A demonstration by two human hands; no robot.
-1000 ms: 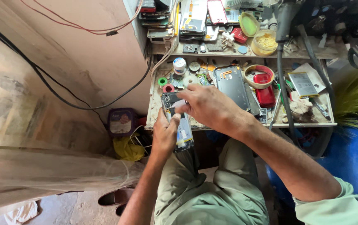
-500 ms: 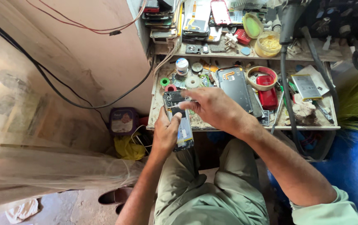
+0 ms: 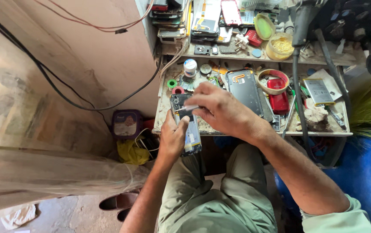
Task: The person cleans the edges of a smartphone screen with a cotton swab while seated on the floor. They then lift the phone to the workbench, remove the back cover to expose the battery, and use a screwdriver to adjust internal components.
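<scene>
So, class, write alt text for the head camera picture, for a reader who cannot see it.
A seated person's left hand holds an opened phone over their lap while the right hand pinches thin metal tweezers against its upper part. Ahead, a cluttered workbench carries another phone back, a tape roll and small parts.

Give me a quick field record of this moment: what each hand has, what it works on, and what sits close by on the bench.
left hand: holds the opened phone from below, tilted above the lap
right hand: grip closed on a thin metal tool, tip at the phone's upper part
bench: cluttered with parts
nearby: dark phone back cover, red phone, tape roll
</scene>
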